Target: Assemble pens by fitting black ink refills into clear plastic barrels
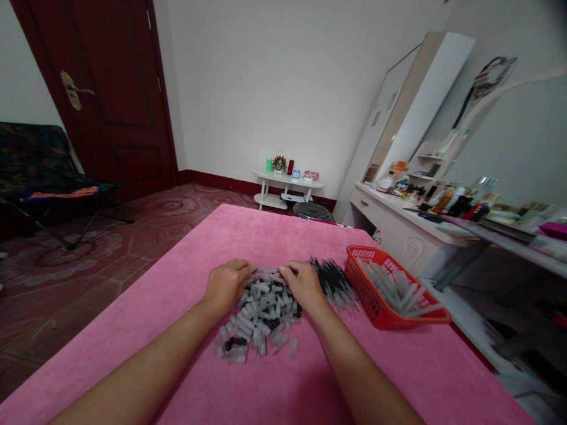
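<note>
My left hand (228, 284) and my right hand (305, 284) face each other over the pink cloth, fingers pinched. Between them stretches a thin, pale pen-like tube (268, 271), with one end in each hand. Dark bits show at both fingertips, but the exact parts are too small to make out. Just below lies a heap of short translucent caps (261, 313), mixed with small black pieces. Close to the right hand's outer side is a bundle of slim black sticks with pale ends (334, 283).
A red plastic basket (376, 307) filled with translucent tubes (394, 286) stands at the right of the pink-covered table (186, 348). Farther right is a white dressing table (398, 227) crowded with bottles. A folding chair (48, 165) and dark red door (101, 88) are at left.
</note>
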`<state>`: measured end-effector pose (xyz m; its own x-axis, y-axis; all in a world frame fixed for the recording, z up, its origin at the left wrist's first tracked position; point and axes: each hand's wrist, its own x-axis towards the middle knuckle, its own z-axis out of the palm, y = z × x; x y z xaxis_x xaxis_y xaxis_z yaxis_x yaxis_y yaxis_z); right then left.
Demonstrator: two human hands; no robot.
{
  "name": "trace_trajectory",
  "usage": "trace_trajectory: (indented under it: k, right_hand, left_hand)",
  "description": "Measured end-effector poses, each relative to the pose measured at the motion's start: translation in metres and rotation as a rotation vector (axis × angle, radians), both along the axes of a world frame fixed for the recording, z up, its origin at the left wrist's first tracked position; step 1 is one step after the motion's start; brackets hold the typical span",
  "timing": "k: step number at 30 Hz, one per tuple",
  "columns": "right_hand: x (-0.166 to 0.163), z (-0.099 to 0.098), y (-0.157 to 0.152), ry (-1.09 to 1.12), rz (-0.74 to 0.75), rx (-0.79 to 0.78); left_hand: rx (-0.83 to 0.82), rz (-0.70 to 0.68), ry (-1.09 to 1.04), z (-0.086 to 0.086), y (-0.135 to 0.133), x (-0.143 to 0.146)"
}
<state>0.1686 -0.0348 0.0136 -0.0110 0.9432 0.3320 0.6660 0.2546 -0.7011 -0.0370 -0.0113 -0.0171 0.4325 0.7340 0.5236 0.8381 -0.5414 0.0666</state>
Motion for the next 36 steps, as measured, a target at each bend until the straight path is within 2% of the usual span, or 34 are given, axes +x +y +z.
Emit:
trace_trajectory:
  k: [17,23,36]
  right_hand:
    - [0.008,-0.0034,0.0013,0.001,0.016,-0.061]
    - [0.0078,-0.0006,-0.0015,-0.095,-0.028,-0.082]
    - [0.0076,-0.0009,-0.0011,-0.058,-0.026,-0.089]
  left_hand:
    - [0.03,-0.004,0.056,-0.001,0.0011,-0.0009]
    - [0.009,-0.018,0.069,-0.0035,0.0016,0.0002]
    - [-0.006,-0.031,0.066,-0.002,0.0,0.0011]
